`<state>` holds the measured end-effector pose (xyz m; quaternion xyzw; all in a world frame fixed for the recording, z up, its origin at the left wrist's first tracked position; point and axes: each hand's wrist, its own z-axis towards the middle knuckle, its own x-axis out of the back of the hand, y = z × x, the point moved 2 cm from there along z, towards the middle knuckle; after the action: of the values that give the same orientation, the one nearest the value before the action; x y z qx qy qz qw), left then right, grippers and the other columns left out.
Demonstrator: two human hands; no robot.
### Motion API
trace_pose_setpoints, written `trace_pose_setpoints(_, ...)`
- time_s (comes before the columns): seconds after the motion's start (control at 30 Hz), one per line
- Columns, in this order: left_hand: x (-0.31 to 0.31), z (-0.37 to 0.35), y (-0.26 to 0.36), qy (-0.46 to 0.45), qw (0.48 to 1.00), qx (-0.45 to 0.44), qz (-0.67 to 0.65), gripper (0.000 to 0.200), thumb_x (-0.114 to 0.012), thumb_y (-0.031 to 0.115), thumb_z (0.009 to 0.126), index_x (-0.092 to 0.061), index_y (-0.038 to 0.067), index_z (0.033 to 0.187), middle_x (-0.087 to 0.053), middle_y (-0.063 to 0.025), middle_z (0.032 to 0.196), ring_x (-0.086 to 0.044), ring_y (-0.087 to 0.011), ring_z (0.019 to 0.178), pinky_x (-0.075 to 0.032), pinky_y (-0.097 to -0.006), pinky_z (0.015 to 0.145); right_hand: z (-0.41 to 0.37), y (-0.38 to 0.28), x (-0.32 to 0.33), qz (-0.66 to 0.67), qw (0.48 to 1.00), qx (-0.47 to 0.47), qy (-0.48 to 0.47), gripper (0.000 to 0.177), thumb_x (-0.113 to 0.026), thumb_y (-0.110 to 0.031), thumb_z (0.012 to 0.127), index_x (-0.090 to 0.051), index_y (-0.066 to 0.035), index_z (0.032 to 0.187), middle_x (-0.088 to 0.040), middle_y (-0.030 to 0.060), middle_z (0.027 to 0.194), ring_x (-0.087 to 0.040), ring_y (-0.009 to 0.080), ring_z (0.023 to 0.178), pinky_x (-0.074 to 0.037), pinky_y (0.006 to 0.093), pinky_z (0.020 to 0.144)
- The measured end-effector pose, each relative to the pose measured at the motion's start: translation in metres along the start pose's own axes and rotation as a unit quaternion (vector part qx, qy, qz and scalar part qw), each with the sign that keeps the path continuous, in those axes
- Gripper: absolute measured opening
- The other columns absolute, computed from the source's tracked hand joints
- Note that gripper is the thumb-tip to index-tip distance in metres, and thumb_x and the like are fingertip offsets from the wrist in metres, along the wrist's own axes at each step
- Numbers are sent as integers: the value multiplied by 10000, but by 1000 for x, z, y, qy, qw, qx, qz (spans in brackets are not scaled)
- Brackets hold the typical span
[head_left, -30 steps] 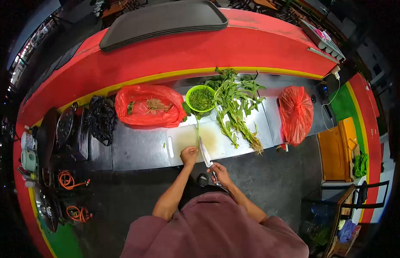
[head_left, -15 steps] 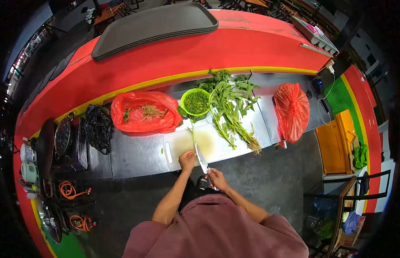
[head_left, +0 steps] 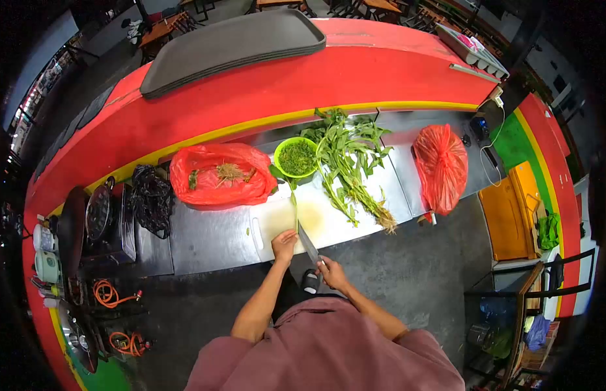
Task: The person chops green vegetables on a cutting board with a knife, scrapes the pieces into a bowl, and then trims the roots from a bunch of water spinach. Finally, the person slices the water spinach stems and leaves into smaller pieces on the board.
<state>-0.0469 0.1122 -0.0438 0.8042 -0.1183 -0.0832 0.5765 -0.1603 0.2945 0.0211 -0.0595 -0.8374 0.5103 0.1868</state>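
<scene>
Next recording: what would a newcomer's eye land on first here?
The curved red counter wall with its yellow stripe dominates the view. Below it, on the white plastic cutting board, the left hand pins a thin green stem while the right hand holds a steel kitchen knife beside it. A bunch of long leafy greens lies right of a lime green plastic bowl; one red plastic bag sits left, another red plastic bag right.

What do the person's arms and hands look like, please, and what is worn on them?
Both forearms are bare, and the left hand and right hand are ungloved. Short maroon shirt sleeves cover the upper arms. Any ring or watch is too small to tell.
</scene>
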Motion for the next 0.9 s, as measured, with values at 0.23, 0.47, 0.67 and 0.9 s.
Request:
trace_pose_setpoints(0.23,4,-4,15,-75,971,134,-181,364,-723,12,907,-622,-45,1252,-689,-134,1168,-688,-210,1032,-558,-311,907,-1,-6,4,-15,1000,14,10,417,-561,-280,1037,-574,-42,1379,-713,92,759,-584,134,498,-482,315,478)
trace_pose_setpoints(0.47,7,11,18,-134,942,197,-237,280,-644,110,985,-632,-19,1232,-697,-87,1053,-665,-153,897,-549,-272,805,1,1,7,2,1000,-10,-25,491,-531,-316,1048,-515,-17,1438,-706,52,760,-559,109,471,-432,291,402)
trace_pose_setpoints(0.67,12,25,20,-145,949,195,-198,263,-661,118,974,-665,-17,1200,-699,-58,967,-634,-113,793,-527,-248,714,1,4,2,59,997,-33,-37,468,-535,-312,1047,-533,-21,1413,-697,58,773,-535,98,463,-419,270,406)
trace_pose_setpoints(0.9,22,-2,24,13,997,-58,39,205,-715,62,887,-742,-13,1076,-703,-35,838,-603,-92,687,-513,-231,661,-10,-8,-1,163,986,-25,-37,361,-523,-303,1061,-574,6,1239,-674,67,791,-520,81,455,-390,244,385)
